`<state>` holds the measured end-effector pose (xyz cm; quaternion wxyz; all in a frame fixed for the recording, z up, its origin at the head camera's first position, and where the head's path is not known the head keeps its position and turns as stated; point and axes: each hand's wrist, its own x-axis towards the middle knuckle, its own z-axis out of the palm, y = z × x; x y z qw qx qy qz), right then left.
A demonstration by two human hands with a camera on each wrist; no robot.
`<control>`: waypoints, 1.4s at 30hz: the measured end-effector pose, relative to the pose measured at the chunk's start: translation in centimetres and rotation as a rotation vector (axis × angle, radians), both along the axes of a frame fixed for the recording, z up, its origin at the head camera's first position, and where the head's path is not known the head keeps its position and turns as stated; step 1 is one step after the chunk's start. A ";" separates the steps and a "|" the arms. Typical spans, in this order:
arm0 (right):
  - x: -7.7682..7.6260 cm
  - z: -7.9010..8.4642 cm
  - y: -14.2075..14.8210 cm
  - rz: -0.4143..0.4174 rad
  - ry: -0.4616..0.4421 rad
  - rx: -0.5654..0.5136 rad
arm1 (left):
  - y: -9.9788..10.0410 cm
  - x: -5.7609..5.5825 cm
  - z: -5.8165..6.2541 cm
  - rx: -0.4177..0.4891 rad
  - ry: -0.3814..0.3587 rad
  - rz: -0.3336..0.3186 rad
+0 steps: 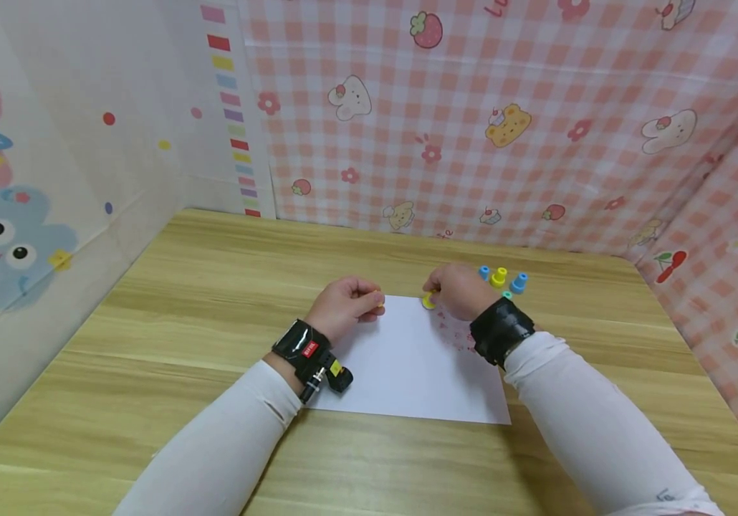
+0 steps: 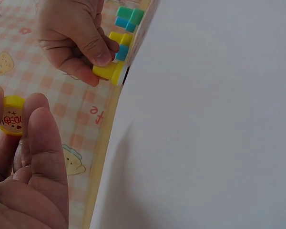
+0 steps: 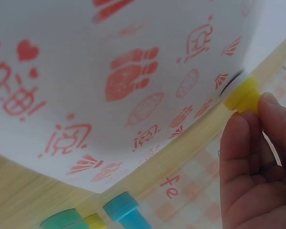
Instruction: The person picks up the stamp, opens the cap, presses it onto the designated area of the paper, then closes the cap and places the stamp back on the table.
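In the head view my right hand point(image 1: 462, 290) pinches a yellow stamp point(image 3: 244, 95) between thumb and fingers. The stamp stands at the far edge of a white sheet of paper point(image 1: 417, 369), its face right at the surface. My left hand point(image 1: 346, 304) is at the sheet's far left corner and pinches a small yellow cap point(image 2: 12, 114), whose round end bears red characters and hearts. Red prints point(image 3: 131, 76) of characters, hearts, shells and other shapes cover the paper's right part, seen in the right wrist view. The stamp's face is hidden.
Beyond my right hand stand several more stamps: a blue one point(image 1: 519, 283), a yellow one point(image 1: 499, 277), another blue one point(image 1: 484, 272) and a green one point(image 1: 507, 294). They are on the wooden table point(image 1: 227, 272). A pink checkered cloth point(image 1: 459, 186) hangs behind it.
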<state>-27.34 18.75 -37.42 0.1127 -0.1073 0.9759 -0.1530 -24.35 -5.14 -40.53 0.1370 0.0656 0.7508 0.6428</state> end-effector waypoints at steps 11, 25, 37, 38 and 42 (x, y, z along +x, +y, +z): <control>0.0 -0.2 0.0 -0.013 -0.008 0.004 | 0.0 0.2 0.2 -0.012 0.009 0.005; 0.5 0.2 -1.0 0.024 0.010 0.058 | -0.2 0.0 0.0 -0.009 -0.017 0.004; 0.2 -0.5 -1.0 0.004 0.036 0.065 | -0.1 0.3 0.2 0.013 -0.006 -0.006; 0.2 -0.6 -1.0 0.003 0.039 0.068 | 0.0 0.3 0.2 0.012 -0.004 -0.008; 0.3 -0.6 -1.1 0.000 0.042 0.079 | -0.1 0.3 0.1 -0.003 0.010 -0.007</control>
